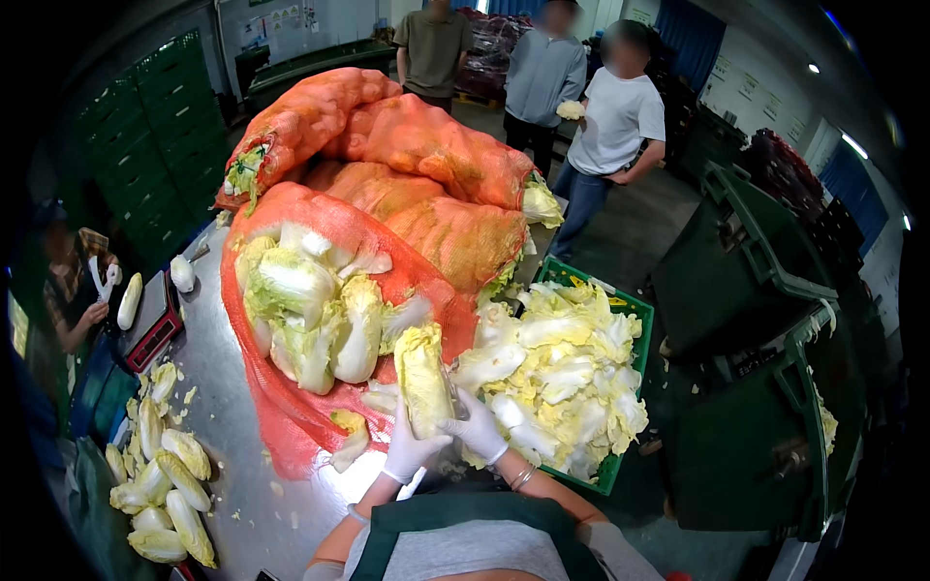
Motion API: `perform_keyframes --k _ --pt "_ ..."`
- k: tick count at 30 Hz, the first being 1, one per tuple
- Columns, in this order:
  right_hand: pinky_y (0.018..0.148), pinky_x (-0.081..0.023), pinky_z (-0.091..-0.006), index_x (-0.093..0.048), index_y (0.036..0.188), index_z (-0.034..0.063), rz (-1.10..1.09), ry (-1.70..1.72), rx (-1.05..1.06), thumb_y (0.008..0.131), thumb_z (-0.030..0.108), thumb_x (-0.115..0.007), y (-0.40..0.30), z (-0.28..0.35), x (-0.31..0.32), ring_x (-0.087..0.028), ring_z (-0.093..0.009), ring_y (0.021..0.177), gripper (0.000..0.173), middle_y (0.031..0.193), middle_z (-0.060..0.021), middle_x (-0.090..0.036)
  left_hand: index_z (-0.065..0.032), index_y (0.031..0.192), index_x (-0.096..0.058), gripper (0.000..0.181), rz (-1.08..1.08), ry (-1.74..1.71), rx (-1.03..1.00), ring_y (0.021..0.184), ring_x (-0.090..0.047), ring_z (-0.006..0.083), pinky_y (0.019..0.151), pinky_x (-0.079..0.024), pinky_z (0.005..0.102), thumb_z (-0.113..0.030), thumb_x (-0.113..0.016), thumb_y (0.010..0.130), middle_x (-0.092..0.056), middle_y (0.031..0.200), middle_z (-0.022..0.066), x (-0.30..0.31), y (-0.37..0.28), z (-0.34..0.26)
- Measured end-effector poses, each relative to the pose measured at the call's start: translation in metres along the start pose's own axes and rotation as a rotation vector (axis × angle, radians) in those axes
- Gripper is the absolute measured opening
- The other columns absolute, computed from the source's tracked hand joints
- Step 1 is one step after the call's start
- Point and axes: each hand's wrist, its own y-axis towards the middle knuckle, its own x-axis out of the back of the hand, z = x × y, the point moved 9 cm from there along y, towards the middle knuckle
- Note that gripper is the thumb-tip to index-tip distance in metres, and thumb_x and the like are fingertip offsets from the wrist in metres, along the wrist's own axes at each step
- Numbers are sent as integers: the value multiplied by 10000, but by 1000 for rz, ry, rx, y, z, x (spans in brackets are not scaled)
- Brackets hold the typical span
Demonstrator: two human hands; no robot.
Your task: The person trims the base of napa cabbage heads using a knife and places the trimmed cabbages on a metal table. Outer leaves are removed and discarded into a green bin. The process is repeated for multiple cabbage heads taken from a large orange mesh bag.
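Observation:
Both my hands, in white gloves, hold one napa cabbage upright in front of my apron. My left hand grips its lower left side, and my right hand is at its lower right. Just beyond it lies an opened red mesh sack with several whole napa cabbages showing in its mouth. To the right, a green plastic crate is heaped with loose cabbage leaves. A torn leaf rests on the mesh to the left of my left hand.
Full mesh sacks are piled at the back of the metal table. Trimmed cabbages lie at the left, near a red scale. Large green bins stand right. One person among several nearby holds a pale piece of produce.

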Motion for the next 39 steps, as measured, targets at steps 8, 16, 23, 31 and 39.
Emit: perform_keyframes --k 8,16,23,31,39 --pt "942 -389 -315 -434 1273 -38 -15 -156 90 854 359 -598 5 12 1 -513 -234 1117 600 1192 -198 -527 -43 1345 -190 925 -114 33 -55 1139 -468 234 947 -414 341 -129 -779 637 -426 1248 138 -2 5 -7" --pt "786 -473 -333 -453 1220 -46 -186 -419 116 855 158 -554 -1 8 8 -619 -292 931 431 1005 -246 -598 -16 1387 -115 996 -214 67 -135 1154 -456 241 961 -402 343 -45 -759 628 -401 1271 169 10 6 6" --pt "665 -485 -311 -504 1164 -7 -291 -295 -91 811 109 -534 7 -25 50 -611 -199 714 373 857 -139 -642 -62 1399 -202 842 -147 -366 45 1198 -427 294 978 -384 431 -304 -664 737 -398 1313 146 25 8 29" --pt "629 -464 -254 -515 1143 -3 -797 -1014 164 837 156 -615 -17 16 203 -572 -151 748 359 916 -72 -620 -156 1404 -247 826 100 -983 149 1257 -350 369 1012 -241 637 -551 -557 748 -325 1405 128 4 8 -15" --pt "636 -461 -210 -484 1203 -21 52 236 -396 871 233 -586 -25 -36 8 -581 -88 738 430 918 -52 -607 -135 1393 -268 814 49 -852 190 1271 -358 286 1042 -299 496 -537 -577 756 -356 1394 92 -11 11 10"
